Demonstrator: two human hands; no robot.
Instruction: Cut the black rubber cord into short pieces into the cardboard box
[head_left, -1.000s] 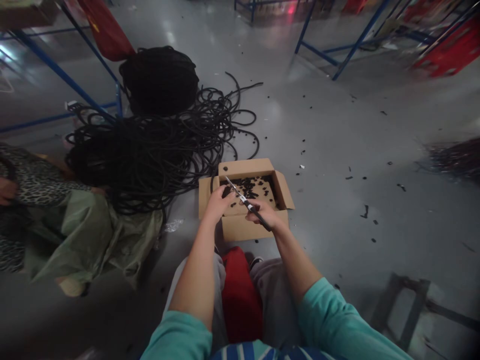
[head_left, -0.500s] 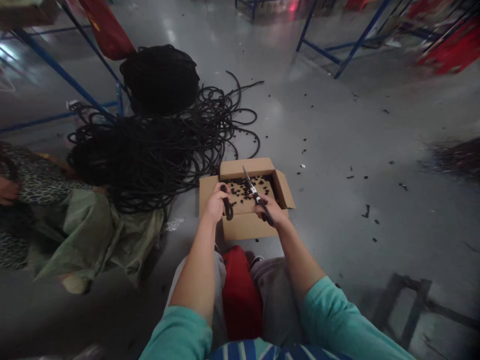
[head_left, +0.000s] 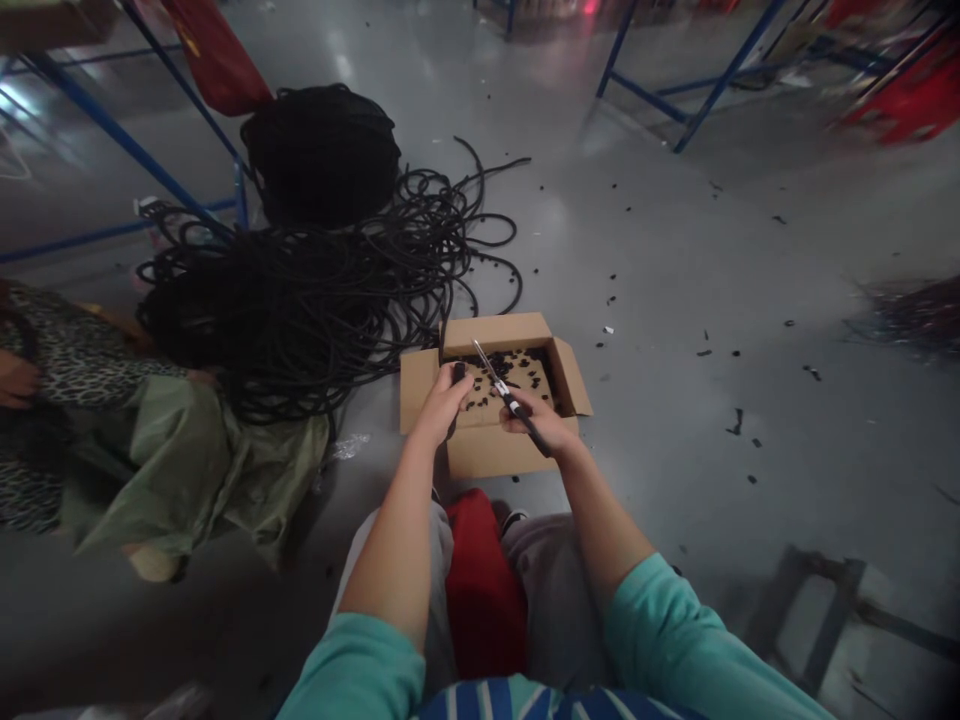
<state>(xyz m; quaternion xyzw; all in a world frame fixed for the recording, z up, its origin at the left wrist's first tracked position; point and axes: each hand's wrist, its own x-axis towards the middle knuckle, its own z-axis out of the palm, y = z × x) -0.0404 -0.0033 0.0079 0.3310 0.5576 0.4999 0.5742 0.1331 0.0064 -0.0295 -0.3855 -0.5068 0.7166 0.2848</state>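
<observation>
An open cardboard box [head_left: 495, 450] with small black pieces scattered inside lies on the floor before me. Over its left side, my left hand [head_left: 444, 402] is closed round a black cord [head_left: 458, 373], whose end sticks up past the fingers. My right hand [head_left: 536, 418] grips the black handles of a pair of scissors [head_left: 504, 388] over the right part of the box. The blades point up and left, toward the box's far side, a little apart from the cord. Long loops of black cord [head_left: 322, 290] lie heaped left of the box.
A large black cord bundle [head_left: 322, 155] stands behind the heap. At the left sits another person, with a hand [head_left: 16, 380] and a green cloth [head_left: 172, 470] showing. Blue metal frames [head_left: 686, 110] stand farther back. Black scraps dot the floor at right; a dark frame [head_left: 825, 610] is lower right.
My left hand has turned and moved slightly right; the cord's hanging loop is now mostly hidden. The scissors have tilted further left, and their blades look closer together.
</observation>
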